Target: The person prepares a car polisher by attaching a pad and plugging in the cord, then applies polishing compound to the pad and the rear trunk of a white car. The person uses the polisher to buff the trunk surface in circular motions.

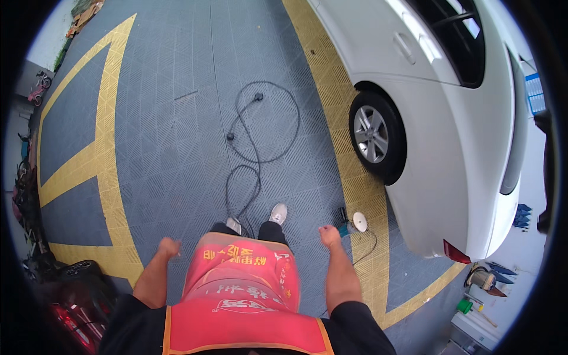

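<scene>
My left hand (169, 247) hangs in the air at the left of the red apron (244, 284) that I wear; its fingers are curled, and whether it holds anything small cannot be told. On the other side, my right hand (329, 235) is loosely curled, with nothing plainly seen in it. Just beyond it in the picture, a polishing machine with a round white pad (360, 222) and a teal body lies on the floor, its thin cord trailing. A black power cable (298, 120) lies looped ahead of my shoes, with plugs or connectors (258, 96) on it.
A white car (443, 146) stands along the right, its wheel (372, 133) beside the yellow floor band. Cable loops reach close to my left shoe (234, 225). A dark vehicle with a red light (73, 324) is at the lower left. Equipment, including a green object (464, 306), stands at the lower right.
</scene>
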`<state>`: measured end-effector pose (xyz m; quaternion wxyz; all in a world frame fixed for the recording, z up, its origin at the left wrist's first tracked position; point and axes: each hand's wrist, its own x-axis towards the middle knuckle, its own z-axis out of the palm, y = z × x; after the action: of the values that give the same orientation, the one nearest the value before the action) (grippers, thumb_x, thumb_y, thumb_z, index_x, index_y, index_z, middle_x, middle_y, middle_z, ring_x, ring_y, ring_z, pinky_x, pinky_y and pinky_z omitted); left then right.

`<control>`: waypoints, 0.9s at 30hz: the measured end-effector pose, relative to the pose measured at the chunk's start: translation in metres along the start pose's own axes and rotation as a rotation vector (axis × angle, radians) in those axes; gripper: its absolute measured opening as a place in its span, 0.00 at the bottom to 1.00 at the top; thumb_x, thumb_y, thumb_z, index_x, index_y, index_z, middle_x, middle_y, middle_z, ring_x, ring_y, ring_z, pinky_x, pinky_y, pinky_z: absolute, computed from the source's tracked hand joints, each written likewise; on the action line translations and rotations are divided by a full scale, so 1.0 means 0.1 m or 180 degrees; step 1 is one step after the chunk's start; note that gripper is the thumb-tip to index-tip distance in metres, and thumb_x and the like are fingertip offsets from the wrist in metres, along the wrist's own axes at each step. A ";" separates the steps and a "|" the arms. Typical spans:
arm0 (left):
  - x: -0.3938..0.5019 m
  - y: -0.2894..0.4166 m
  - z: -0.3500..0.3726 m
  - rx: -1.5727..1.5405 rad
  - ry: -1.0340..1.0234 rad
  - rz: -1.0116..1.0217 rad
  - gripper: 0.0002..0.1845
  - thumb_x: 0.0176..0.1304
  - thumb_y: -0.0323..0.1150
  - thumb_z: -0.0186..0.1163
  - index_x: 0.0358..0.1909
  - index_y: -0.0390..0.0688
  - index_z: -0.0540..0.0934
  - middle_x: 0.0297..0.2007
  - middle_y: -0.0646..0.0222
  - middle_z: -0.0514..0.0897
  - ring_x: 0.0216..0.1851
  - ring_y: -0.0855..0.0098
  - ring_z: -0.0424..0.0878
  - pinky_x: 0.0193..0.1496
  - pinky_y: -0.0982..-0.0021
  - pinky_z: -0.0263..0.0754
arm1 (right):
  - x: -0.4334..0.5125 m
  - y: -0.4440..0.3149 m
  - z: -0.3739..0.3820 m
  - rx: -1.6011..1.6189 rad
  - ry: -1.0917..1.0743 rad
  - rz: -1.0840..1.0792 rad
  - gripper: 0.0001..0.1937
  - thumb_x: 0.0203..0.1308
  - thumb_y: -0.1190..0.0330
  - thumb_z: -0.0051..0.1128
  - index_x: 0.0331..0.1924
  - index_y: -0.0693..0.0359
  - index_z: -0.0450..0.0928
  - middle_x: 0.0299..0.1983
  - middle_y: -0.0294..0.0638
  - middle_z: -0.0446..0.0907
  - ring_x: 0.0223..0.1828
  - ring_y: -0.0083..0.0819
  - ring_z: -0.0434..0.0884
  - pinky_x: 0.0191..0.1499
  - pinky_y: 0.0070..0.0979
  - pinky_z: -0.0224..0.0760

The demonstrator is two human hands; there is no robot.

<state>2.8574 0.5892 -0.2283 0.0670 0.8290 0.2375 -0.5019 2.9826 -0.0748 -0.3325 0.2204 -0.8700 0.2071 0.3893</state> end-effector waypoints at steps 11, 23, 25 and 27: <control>1.96 2.02 -1.39 -0.0721 0.0541 0.0292 0.34 0.67 0.53 0.62 0.64 0.35 0.78 0.59 0.45 0.84 0.63 0.46 0.80 0.68 0.53 0.73 | 1.43 -1.47 0.32 0.0146 -0.0187 -0.0207 0.26 0.69 0.48 0.55 0.60 0.59 0.82 0.54 0.53 0.86 0.59 0.52 0.83 0.63 0.44 0.75; 5.80 2.68 -0.63 -0.1879 0.0694 0.0871 0.29 0.66 0.51 0.66 0.53 0.34 0.83 0.49 0.48 0.88 0.51 0.53 0.87 0.56 0.59 0.79 | 4.22 -2.89 3.17 0.0350 0.0162 -0.0047 0.25 0.67 0.52 0.60 0.57 0.64 0.80 0.58 0.57 0.82 0.60 0.55 0.81 0.63 0.44 0.75; 6.27 2.86 -0.52 -0.2248 0.0510 0.0886 0.28 0.66 0.51 0.67 0.50 0.33 0.84 0.45 0.50 0.89 0.48 0.55 0.87 0.54 0.59 0.79 | 4.47 -3.09 3.45 0.0257 0.0241 0.0147 0.26 0.66 0.52 0.60 0.58 0.66 0.77 0.59 0.59 0.80 0.61 0.56 0.81 0.64 0.45 0.75; 6.58 3.14 -0.44 -0.2694 0.0063 0.0909 0.27 0.65 0.52 0.69 0.46 0.33 0.84 0.42 0.53 0.89 0.45 0.59 0.86 0.52 0.60 0.79 | 4.62 -3.19 3.59 0.0184 0.0146 0.0344 0.26 0.65 0.53 0.62 0.57 0.65 0.77 0.59 0.58 0.80 0.60 0.57 0.81 0.63 0.47 0.75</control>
<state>3.2898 0.5434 -0.8151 0.4667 0.7578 0.3058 -0.3383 3.2239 0.2942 -0.8317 0.2193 -0.8596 0.2699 0.3744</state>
